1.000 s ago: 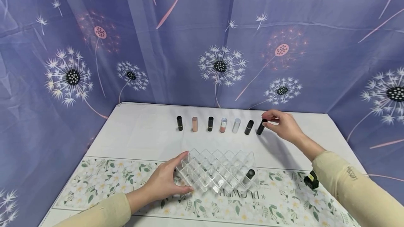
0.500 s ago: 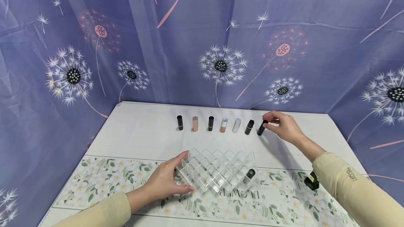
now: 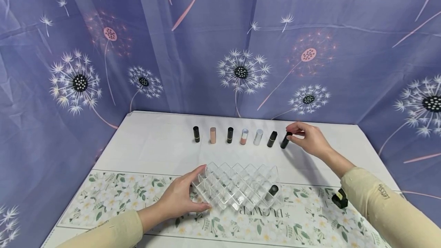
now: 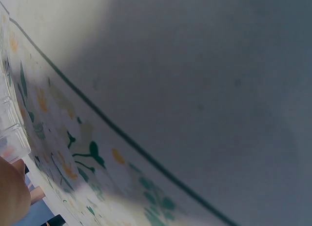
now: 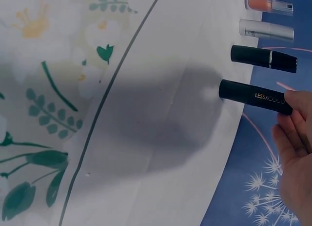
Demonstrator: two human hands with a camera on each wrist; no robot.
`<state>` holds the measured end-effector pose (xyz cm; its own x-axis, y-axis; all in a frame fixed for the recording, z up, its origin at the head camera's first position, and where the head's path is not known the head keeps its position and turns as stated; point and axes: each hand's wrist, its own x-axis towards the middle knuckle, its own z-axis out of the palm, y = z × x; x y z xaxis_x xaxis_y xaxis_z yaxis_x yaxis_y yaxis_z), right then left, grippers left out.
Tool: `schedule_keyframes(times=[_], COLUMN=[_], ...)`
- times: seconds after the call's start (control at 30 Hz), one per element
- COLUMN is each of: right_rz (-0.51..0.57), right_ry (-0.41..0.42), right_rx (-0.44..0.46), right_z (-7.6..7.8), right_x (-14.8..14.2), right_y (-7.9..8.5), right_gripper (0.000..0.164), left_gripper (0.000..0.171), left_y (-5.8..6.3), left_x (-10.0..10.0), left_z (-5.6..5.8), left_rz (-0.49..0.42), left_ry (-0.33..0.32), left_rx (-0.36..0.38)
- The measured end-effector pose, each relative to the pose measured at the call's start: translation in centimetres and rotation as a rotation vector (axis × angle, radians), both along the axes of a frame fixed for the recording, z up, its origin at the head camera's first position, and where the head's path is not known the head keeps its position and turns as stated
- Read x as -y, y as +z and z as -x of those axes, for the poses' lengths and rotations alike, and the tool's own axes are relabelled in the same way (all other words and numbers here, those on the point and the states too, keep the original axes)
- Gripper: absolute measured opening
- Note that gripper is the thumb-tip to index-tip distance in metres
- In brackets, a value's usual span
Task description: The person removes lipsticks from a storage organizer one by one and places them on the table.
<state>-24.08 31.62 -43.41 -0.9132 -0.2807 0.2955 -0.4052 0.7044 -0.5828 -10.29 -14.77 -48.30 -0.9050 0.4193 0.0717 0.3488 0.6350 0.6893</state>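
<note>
At the right end of a row of lipsticks, my right hand (image 3: 309,139) pinches the top of a black lipstick tube (image 3: 285,141) between thumb and fingers. That tube stands upright on the white tabletop, and gold lettering shows on its side in the right wrist view. My left hand (image 3: 179,194) grips the left end of a clear lipstick organizer (image 3: 237,186) with diamond-shaped slots, thumb in front and fingers behind. One black lipstick (image 3: 273,190) sits in a slot near the organizer's right end. In the left wrist view only a corner of the organizer (image 4: 12,138) shows.
Left of the pinched tube stand a black lipstick (image 3: 272,139), a silver one (image 3: 258,137), a clear-and-coral one (image 3: 244,137), a rose-gold one (image 3: 213,136) and other black ones (image 3: 229,135). A small black object (image 3: 340,199) lies by the right sleeve. A purple curtain (image 3: 193,68) hangs behind.
Almost nothing differs. My right hand keeps its pinch on the black lipstick tube at the same spot, and my left hand stays on the organizer.
</note>
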Motion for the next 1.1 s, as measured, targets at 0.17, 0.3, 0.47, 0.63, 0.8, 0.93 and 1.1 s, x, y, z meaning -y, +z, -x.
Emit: schedule_keyframes(times=[0.17,0.3,0.47,0.63,0.8,0.93,1.1], right_rz=[0.0,0.002,0.001,0.0,-0.001,-0.003,-0.003], right_ry=[-0.001,0.002,0.009,0.016,0.021,0.024,0.021], right_rx=[-0.011,-0.01,-0.007,-0.009,0.005,0.007,-0.009], right_z=[0.1,0.1,0.1,-0.1,-0.5,-0.8,-1.1], right_x=[0.0,-0.1,0.0,0.0,0.1,0.1,-0.1], right_y=[-0.1,-0.1,-0.1,-0.1,0.1,0.3,1.0], right_gripper=[0.024,0.024,0.024,0.025,0.028,0.03,0.034], left_gripper=[0.117,0.117,0.117,0.117,0.118,0.118,0.118], left_y=[0.0,0.0,0.0,0.0,0.0,0.0,0.0], left_x=[0.0,0.0,0.0,0.1,0.2,0.2,0.1], left_z=[0.0,0.0,0.0,0.0,-0.1,0.0,0.0], left_rz=[-0.003,-0.001,-0.003,-0.005,-0.006,-0.002,-0.006], left_ry=[-0.005,-0.004,0.0,0.005,0.005,0.009,0.01], left_rx=[0.0,0.0,0.006,0.006,0.001,-0.002,-0.001])
